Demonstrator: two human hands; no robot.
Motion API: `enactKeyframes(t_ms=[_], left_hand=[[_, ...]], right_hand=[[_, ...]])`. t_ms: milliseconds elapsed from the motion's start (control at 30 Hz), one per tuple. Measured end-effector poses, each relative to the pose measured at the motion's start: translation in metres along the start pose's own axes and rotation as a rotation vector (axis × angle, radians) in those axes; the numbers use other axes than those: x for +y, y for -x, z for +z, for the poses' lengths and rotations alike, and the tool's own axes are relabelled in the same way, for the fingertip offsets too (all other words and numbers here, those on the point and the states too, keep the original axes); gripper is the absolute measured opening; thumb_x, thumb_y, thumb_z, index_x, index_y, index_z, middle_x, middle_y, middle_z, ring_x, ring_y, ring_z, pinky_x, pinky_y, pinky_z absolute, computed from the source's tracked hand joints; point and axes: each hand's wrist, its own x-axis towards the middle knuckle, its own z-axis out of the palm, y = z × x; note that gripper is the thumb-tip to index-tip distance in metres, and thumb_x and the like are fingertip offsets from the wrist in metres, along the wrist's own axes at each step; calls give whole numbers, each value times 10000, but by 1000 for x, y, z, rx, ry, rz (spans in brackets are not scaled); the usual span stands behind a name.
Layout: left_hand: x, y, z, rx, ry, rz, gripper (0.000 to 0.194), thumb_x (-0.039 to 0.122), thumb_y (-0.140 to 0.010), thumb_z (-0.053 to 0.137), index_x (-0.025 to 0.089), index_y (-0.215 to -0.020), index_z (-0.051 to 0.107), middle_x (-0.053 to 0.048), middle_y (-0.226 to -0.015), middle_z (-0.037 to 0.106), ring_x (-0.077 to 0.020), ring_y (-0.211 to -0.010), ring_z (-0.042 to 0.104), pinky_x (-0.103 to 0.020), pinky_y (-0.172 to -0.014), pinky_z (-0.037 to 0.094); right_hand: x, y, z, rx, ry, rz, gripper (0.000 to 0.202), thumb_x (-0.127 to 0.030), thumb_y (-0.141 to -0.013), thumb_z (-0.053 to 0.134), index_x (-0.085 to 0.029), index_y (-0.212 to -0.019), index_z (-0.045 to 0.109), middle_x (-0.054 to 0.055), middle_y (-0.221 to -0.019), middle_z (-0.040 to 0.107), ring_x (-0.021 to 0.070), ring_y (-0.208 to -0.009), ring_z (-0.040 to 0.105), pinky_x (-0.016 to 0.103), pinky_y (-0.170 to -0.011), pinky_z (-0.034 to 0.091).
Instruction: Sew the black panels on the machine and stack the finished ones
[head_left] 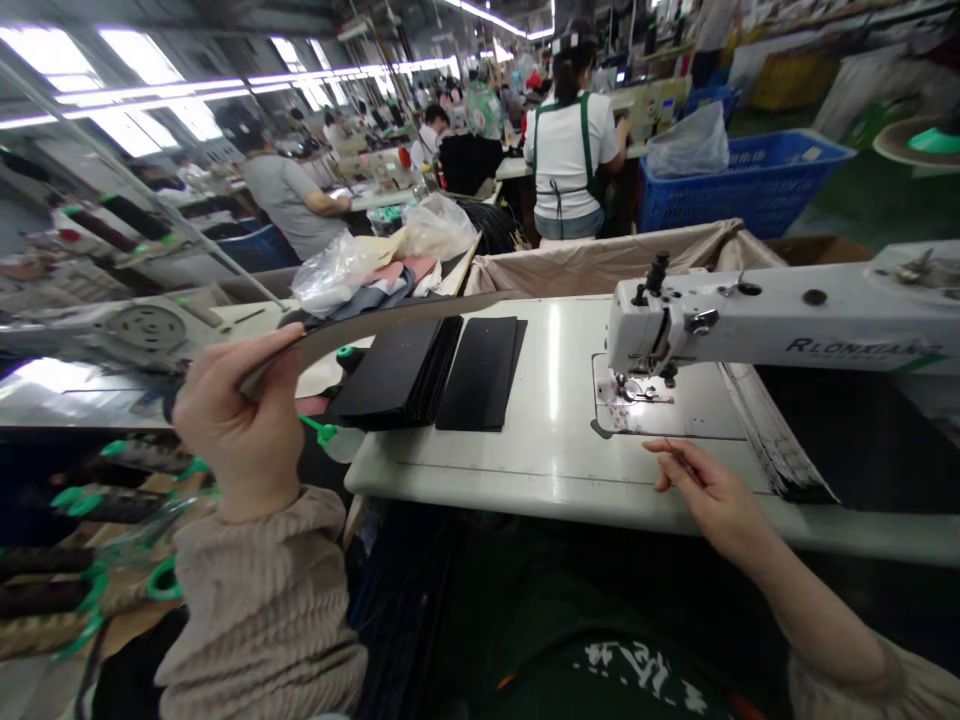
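Note:
My left hand (pixel 244 410) is raised at the left, its fingers closed on one end of a thin dark panel (pixel 390 322), seen nearly edge-on. Below the panel lie a thick stack of black panels (pixel 390 375) and a thinner black pile (pixel 480 375) on the pale sewing table (pixel 555 400). My right hand (pixel 697 485) is over the table's front edge, just in front of the needle plate; its fingers are curled together, and what they hold, if anything, is too small to name. The white sewing machine (pixel 750 320) stands behind it.
More black panels (pixel 862 430) lie under the machine arm at the right. Plastic bags and scraps (pixel 382 275) sit behind the stacks. Thread cones (pixel 142 500) stand at lower left. A blue basket (pixel 757 180) and a person in a white shirt (pixel 574 150) are beyond the table.

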Motion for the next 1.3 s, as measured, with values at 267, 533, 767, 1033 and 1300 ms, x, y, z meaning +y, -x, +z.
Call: enactKeyframes(t_ms=[267,533,767,1033,1300], left_hand=[[-75,27,96,-571,-69,147,451,465,-967,425,234,-1322,583,-65,-1362,579,-241,-1243,550,-401,-1091,409],[-103,43,110,-517,-105,210,428,541,-949,438,300,-1258,612,-8,-1375,528,-245,-1224,538,-429,-1097,398],[-97,48,119,-328,2,74,306,582,-879,564,348,-1045,672,90,-1229,603,-234,-1130,584,-455,-1077,437],[-33,60,139,-180,94,165,418,402,-844,655,337,-1253,594,37,-1290,598,-256,-1194,553,-490,-1107,404],[49,88,169,-416,304,288,407,248,-863,621,254,-1267,569,-78,-1293,588,-269,-1221,545,-470,-1081,430]], right_hand=[[12,1,9,124,-180,104,313,-500,-871,603,-193,-866,664,-6,-681,599,136,-609,521,248,-541,386],[15,-48,8,232,-922,258,407,-523,-734,739,-137,-851,689,37,-724,676,10,-391,169,227,-373,113],[0,-84,11,225,-1057,221,393,-535,-734,751,-157,-819,682,64,-793,722,8,-389,180,220,-336,156],[-3,-93,16,246,-1158,229,340,-471,-700,774,-159,-758,650,6,-677,661,20,-407,170,228,-364,144],[-22,-28,-27,110,-438,95,384,-543,-861,596,-190,-968,704,70,-941,728,72,-475,456,234,-424,361]])
